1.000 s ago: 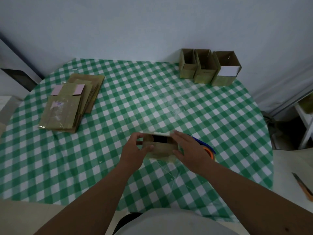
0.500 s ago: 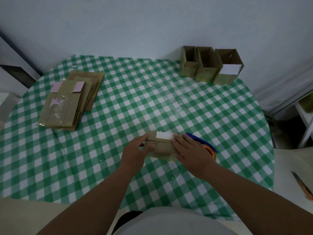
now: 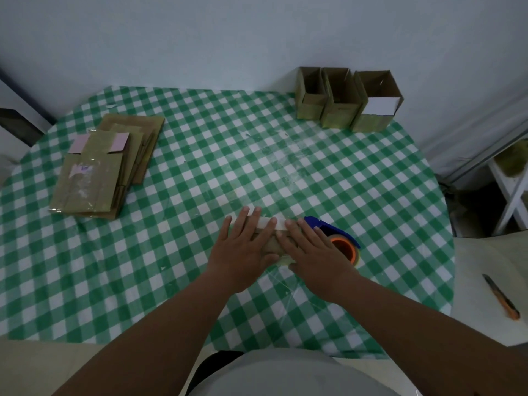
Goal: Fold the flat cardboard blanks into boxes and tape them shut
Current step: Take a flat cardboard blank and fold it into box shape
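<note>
Hands press flat on a small cardboard box at the centre of a round table covered in a green-and-white checked cloth. The left hand lies palm down with straight, slightly spread fingers across the left part of the box, its fingertips reaching a white strip along the box's far edge. The right hand lies beside it, fingers straight and close together, covering the right part of the box; neither hand curls round anything. Just right of the right hand, touching or nearly touching the box, sits a tape dispenser with a blue body and an orange core. At the left of the frame a stack of flat cardboard blanks rests on the cloth, the top one showing pink patches. At the upper right, three open boxes stand upright in a row at the table's far edge, near the wall. At the lower right of the frame, off the table, lies an orange-handled knife.
</note>
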